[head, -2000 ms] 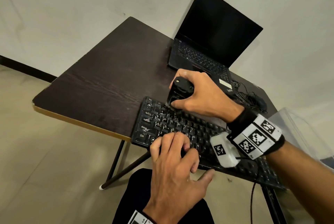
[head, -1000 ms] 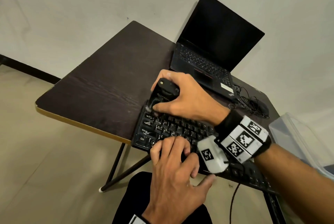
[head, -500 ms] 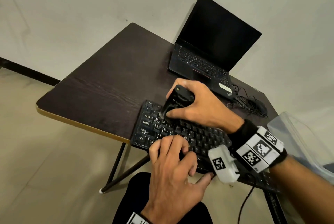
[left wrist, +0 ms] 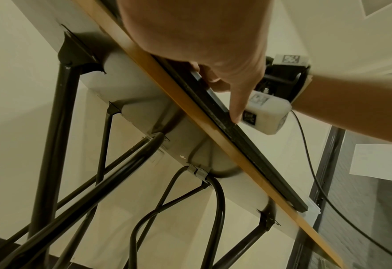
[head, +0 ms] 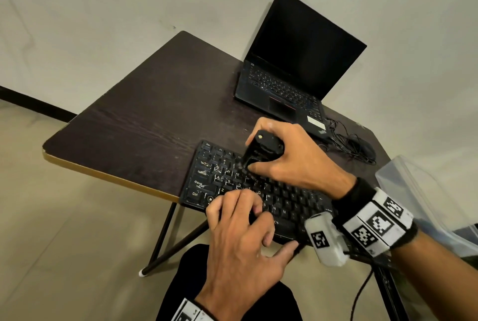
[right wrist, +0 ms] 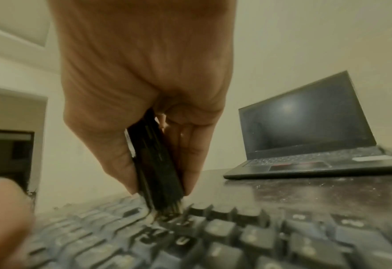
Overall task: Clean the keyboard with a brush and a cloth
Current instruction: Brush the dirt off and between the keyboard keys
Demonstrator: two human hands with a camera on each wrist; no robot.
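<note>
A black keyboard lies along the front edge of the dark table. My right hand grips a short black brush upright, its bristles down on the upper left key rows. In the right wrist view the brush sits between thumb and fingers, bristles splayed among the keys of the keyboard. My left hand holds the keyboard's front, fingers curled on the keys and thumb against the front edge. The left wrist view shows that hand and the keyboard's front edge. No cloth is in view.
An open black laptop stands at the table's back, with a mouse and tangled cable to its right. A clear plastic bin stands at the right. The table's left half is bare wood. Black table legs run below.
The brush swept to the keyboard's far left end, then came back right along the upper rows. My left hand stayed on the keyboard's front.
</note>
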